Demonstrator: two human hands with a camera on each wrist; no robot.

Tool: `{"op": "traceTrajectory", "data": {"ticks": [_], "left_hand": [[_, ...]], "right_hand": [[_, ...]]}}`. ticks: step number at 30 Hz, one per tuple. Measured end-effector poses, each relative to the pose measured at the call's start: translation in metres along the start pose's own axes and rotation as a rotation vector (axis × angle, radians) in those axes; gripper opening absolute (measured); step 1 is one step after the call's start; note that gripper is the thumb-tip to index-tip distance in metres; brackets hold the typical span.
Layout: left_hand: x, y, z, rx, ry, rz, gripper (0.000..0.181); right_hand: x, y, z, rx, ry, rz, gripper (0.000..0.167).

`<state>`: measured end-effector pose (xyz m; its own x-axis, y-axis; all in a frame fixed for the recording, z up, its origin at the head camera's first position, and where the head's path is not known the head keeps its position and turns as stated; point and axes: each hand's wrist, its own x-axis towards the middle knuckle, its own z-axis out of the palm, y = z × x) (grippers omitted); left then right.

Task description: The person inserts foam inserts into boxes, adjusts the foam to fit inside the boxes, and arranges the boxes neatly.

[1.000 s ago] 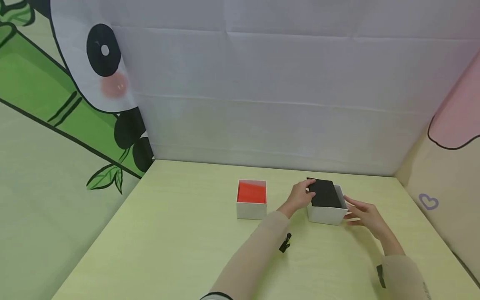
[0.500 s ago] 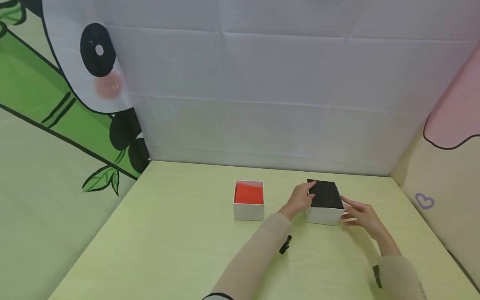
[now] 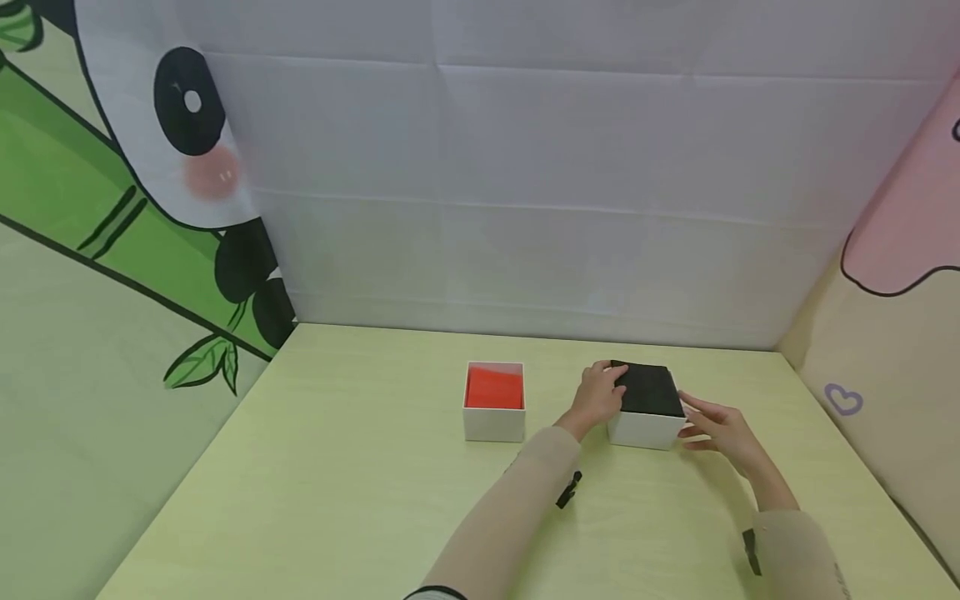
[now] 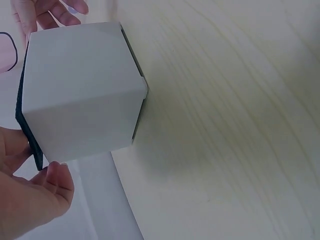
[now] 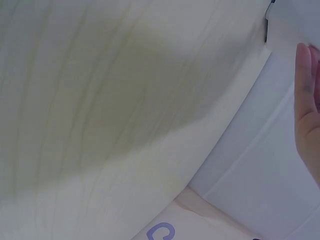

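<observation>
A thin black sheet (image 3: 649, 389) lies across the top of a white box (image 3: 647, 431) on the right half of the table. My left hand (image 3: 599, 394) pinches the sheet's left edge at the box's rim; in the left wrist view that edge of the black sheet (image 4: 29, 131) sticks out a little past the white box (image 4: 82, 70). Against the box's right side, my right hand (image 3: 722, 429) rests with its fingers extended. Its fingers (image 5: 304, 82) reach the box's lower part (image 5: 295, 20) in the right wrist view. The box's inside is hidden.
Left of the hands stands a second white box (image 3: 495, 425), its top uncovered, with a red sheet (image 3: 495, 389) inside. The pale wooden table (image 3: 360, 467) ends at a white cloth backdrop (image 3: 525, 208), with printed side walls left and right.
The black sheet has shifted right, covering the gap at the box's right rim. My left hand still grips its edge, and my right hand stays beside the box. The view has turned slightly.
</observation>
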<state>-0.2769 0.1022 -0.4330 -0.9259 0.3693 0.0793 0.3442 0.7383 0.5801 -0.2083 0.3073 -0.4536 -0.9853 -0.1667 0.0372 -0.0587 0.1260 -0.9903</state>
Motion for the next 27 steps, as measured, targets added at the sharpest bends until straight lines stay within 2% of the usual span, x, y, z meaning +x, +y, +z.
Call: {"op": "traceTrajectory", "data": {"ticks": [10, 21, 27], "left_hand": [[0.003, 0.001, 0.003, -0.012, 0.009, -0.015, 0.035], [0.004, 0.003, 0.003, 0.024, 0.011, 0.020, 0.036], [0.006, 0.005, 0.005, 0.046, 0.017, 0.032, 0.036]], "right_hand": [[0.003, -0.005, -0.003, -0.041, 0.002, 0.021, 0.037], [0.005, -0.006, -0.007, -0.100, 0.021, 0.005, 0.042], [0.006, -0.006, -0.011, -0.097, 0.008, -0.003, 0.042]]}}
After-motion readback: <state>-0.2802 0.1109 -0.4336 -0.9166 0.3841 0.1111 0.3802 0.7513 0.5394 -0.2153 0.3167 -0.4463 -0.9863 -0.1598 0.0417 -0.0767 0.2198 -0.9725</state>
